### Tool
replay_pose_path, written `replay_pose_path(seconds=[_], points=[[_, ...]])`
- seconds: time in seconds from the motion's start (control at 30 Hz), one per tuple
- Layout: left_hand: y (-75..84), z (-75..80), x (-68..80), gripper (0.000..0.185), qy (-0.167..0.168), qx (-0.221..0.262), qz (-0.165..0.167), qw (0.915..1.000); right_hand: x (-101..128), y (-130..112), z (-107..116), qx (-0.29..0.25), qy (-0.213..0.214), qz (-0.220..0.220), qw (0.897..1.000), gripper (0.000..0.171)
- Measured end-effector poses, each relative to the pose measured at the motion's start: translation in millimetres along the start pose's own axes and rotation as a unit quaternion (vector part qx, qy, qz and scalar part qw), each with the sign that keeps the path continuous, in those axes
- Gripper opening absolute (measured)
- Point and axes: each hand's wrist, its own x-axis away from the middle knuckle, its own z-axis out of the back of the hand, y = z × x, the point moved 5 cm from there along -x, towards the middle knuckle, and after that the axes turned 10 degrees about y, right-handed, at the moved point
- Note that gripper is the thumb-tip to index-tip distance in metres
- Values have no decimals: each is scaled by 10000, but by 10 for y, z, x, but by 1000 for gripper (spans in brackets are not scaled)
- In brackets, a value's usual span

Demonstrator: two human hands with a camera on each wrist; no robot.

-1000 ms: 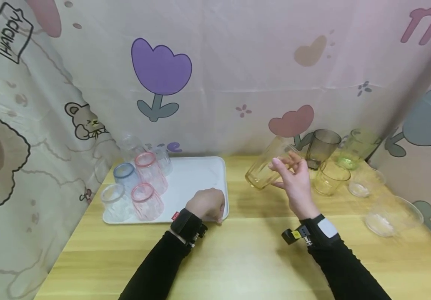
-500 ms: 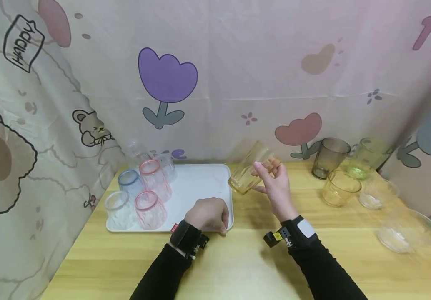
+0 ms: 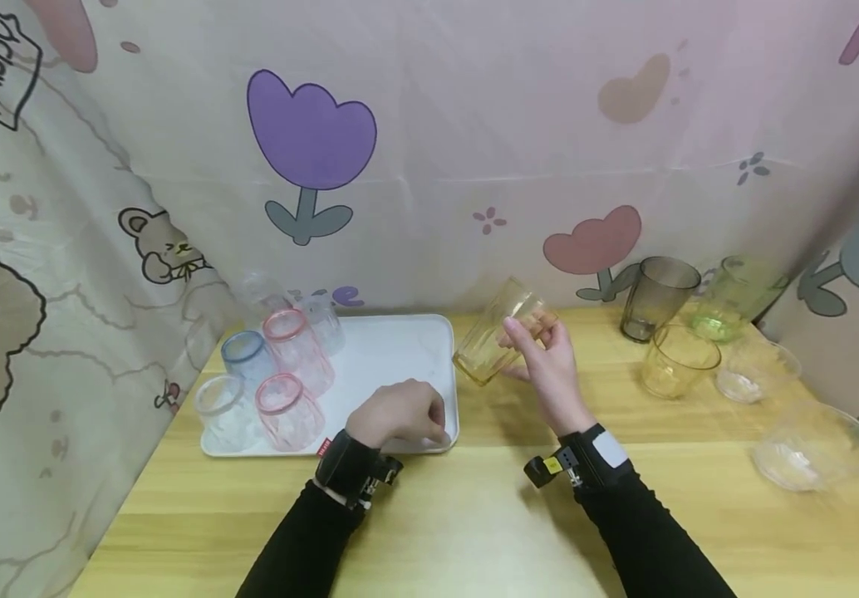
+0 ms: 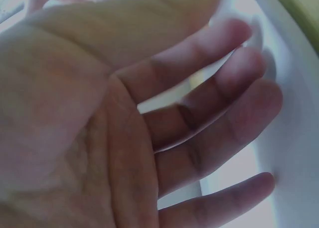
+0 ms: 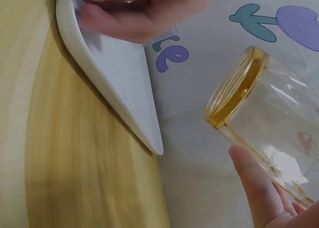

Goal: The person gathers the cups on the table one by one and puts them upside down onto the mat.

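Now tipped on its side in the air, yellow cup, pinched by right hand, fingers curled round its far end, mouth pointing to 8 o'clock. Just at 9 o'clock, white tray. Left hand resting on tray's near edge, fingers bent loosely. Upside-down cups at tray's 9 o'clock side. More cups at 3 o'clock.

We've got the tray on the table at left w/ upturned cups bunched in its far-left corner, left hand resting on its near-right edge. Right hand holds a tilted glass just right of the tray, above the table. More glasses and bowls sit far right, well apart from the tray.
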Motion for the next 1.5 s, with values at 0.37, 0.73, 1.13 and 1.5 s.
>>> replay_pose_path(seconds=[0.37,0.73,1.13,1.5], points=[[61,297,-80,90,1880,669,20,9799,-13,54,-83,-358,-201,-392,9984,44],[271,360,-78,116,2606,1042,-1376,9499,90,148,-241,-882,-748,-955,9887,39],[300,373,-46,107,2889,863,-2094,9302,171,202,-321,-732,-899,-1003,9882,55],[280,449,17,91,3455,730,-2267,9077,171,222,-306,-762,-950,-960,9879,40]])
